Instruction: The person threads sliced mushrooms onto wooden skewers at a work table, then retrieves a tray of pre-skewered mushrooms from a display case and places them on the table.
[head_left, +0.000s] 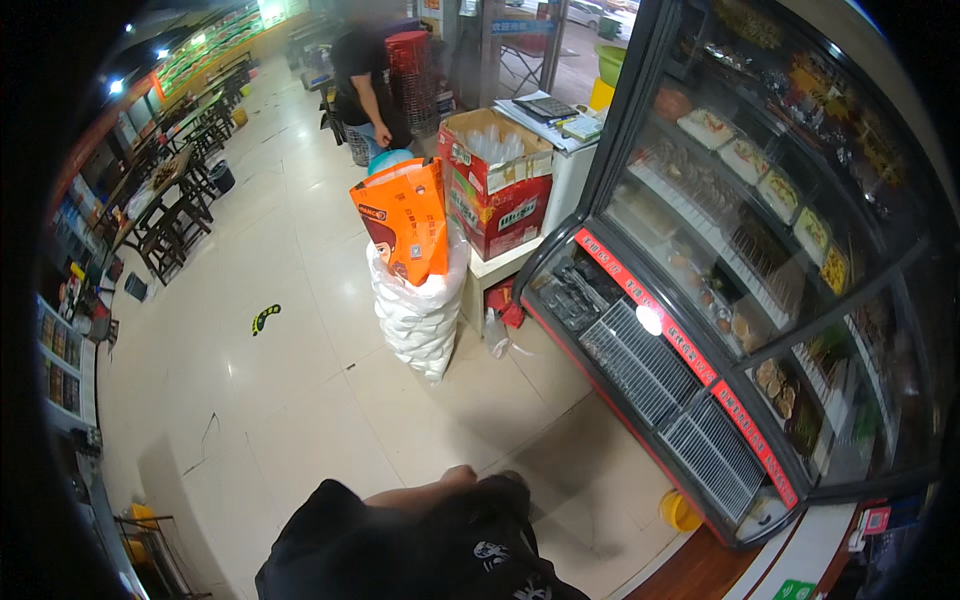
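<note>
My left forearm comes out of a black sleeve and crosses in front of my body, low in the view. At its end my left hand (459, 475) is small and partly hidden, and its fingers cannot be made out. My right hand is out of view. Tiled floor (405, 427) lies before me. On it stands a tall clear plastic bag full of white rounded items (417, 322). An orange printed bag (409, 225) with a cartoon picture and writing rests on its top. Both bags are well beyond my hand.
A red cardboard carton (517, 214) with clear plastic cups sits on a low white stand (474, 296). A glass-fronted refrigerated display case (652, 360) fills the right side, a yellow bucket (679, 511) at its foot. Farther off, a person in black (360, 82) stands by a turquoise tub (388, 160). Tables (161, 184) line the left.
</note>
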